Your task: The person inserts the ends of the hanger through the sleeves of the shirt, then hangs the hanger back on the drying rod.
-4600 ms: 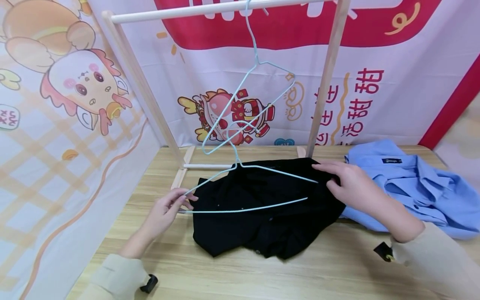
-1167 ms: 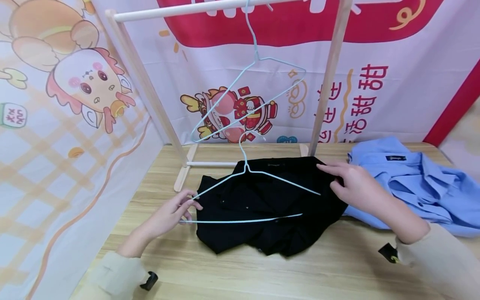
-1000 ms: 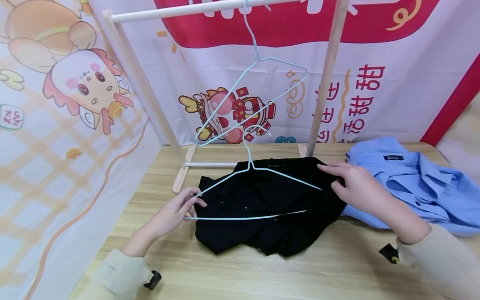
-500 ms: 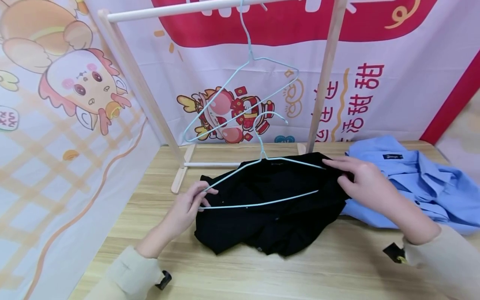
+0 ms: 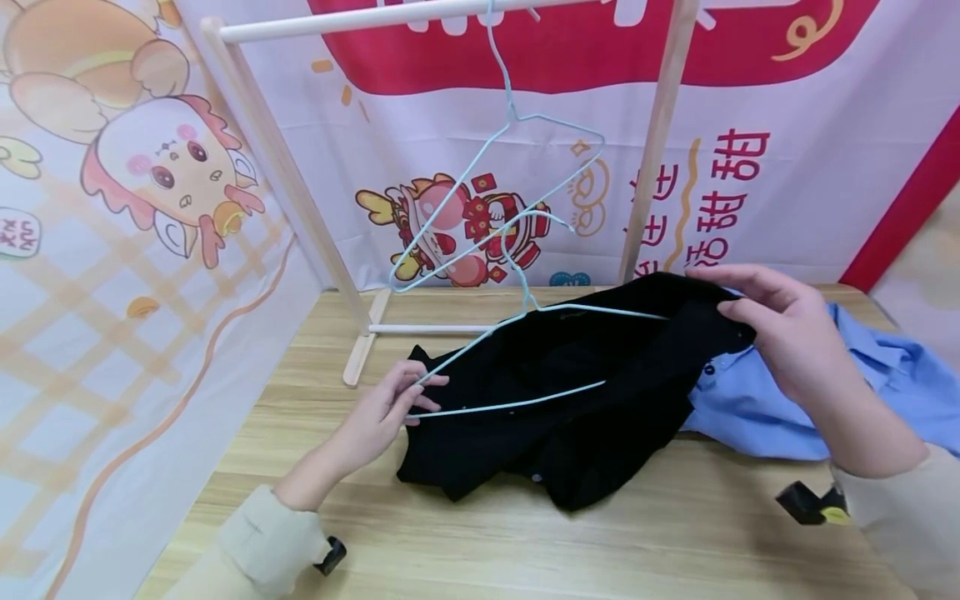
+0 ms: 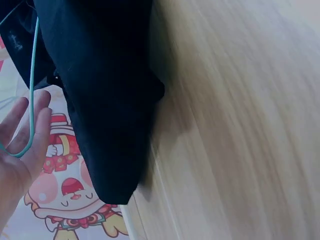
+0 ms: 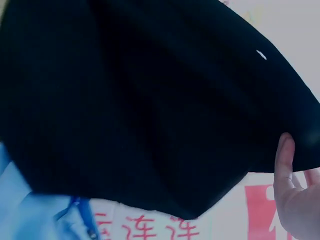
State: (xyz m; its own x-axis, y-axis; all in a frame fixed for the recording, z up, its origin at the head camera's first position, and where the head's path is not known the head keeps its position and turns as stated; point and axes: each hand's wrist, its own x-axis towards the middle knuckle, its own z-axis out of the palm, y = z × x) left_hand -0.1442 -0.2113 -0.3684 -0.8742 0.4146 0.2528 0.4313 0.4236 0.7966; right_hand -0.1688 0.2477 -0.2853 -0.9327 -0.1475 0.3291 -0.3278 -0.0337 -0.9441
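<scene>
My left hand [image 5: 384, 408] holds the left corner of a pale green wire hanger [image 5: 529, 302], whose hook points up and right. In the left wrist view the hanger's wire bend [image 6: 32, 115] lies against that hand's fingers. The hanger's right end is hidden inside a black buttoned shirt [image 5: 555, 433]. My right hand [image 5: 798, 333] pinches the shirt near its right shoulder, thumb in front, and keeps that side lifted off the table. In the right wrist view the dark cloth [image 7: 145, 110] fills most of the picture, with the fingers at its lower right edge.
A light wooden rack [image 5: 360, 22] stands behind the shirt. From its bar hangs a second wire hanger [image 5: 512, 115] without clothing. A blue shirt [image 5: 772, 412] lies at the right, partly behind the black one. Printed cloth walls border the wooden table [image 5: 420, 550].
The hanger has moved right and up, its right end going further into the black shirt. My right hand has lifted the shirt's right side up and rightward, over part of the blue shirt.
</scene>
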